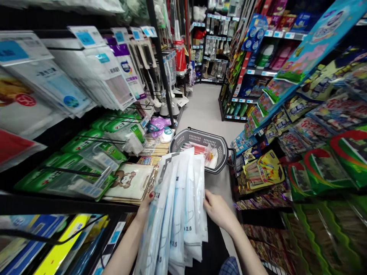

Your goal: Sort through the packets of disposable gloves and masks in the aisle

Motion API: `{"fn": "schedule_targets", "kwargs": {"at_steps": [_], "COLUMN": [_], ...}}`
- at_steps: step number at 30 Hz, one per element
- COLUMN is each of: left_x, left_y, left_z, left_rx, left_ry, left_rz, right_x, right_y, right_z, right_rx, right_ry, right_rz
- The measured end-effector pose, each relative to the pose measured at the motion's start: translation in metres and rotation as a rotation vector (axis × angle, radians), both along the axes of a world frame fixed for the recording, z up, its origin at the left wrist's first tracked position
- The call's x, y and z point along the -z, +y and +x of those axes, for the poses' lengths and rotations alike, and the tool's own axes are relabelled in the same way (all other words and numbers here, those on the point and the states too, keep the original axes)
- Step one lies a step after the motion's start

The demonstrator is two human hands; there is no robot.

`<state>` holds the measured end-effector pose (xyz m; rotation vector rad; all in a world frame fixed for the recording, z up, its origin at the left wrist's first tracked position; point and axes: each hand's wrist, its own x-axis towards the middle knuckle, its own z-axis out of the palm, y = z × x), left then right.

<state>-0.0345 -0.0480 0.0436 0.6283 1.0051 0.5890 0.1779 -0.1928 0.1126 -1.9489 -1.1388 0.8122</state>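
I stand in a narrow shop aisle holding a fanned stack of white and blue mask packets (pixel 179 214) in front of me. My left hand (pixel 145 208) grips the stack from its left side, fingers hidden behind the packets. My right hand (pixel 218 211) holds the stack's right edge, fingers curled against it. Beyond the packets a grey shopping basket (pixel 220 147) sits on the floor with a few packaged goods inside.
Pegs on the left carry hanging packets (pixel 94 72) and green packs (pixel 94 152). Shelves on the right hold colourful snack bags (pixel 312 126). The grey aisle floor (pixel 205 107) runs ahead to more shelves at the back.
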Motion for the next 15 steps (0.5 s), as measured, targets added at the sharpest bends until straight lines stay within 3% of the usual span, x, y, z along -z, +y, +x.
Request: {"fn": "schedule_targets", "kwargs": {"at_steps": [3, 4, 7, 9, 11, 15], "left_x": [-0.009, -0.013, -0.025, -0.032, -0.038, -0.043], "left_y": [-0.005, -0.006, -0.010, -0.012, -0.014, -0.017], "left_z": [0.006, 0.008, 0.014, 0.017, 0.019, 0.020], "left_rx": [-0.042, -0.043, -0.042, -0.044, -0.046, -0.031], "left_ry": [-0.092, -0.124, -0.216, -0.257, -0.268, -0.306], "left_rz": [0.038, 0.047, 0.063, 0.071, 0.085, 0.065], "right_x": [-0.038, -0.051, -0.077, -0.078, -0.071, -0.054], "right_y": [-0.007, -0.010, -0.009, -0.003, 0.005, 0.012], "right_z": [-0.003, -0.010, -0.046, -0.073, -0.093, -0.101], "right_rx": [0.269, 0.262, -0.002, -0.078, -0.044, -0.009], "right_ry": [-0.132, -0.128, -0.130, -0.254, -0.405, -0.502], "right_rz": [0.085, 0.134, 0.215, 0.197, 0.148, 0.103]}}
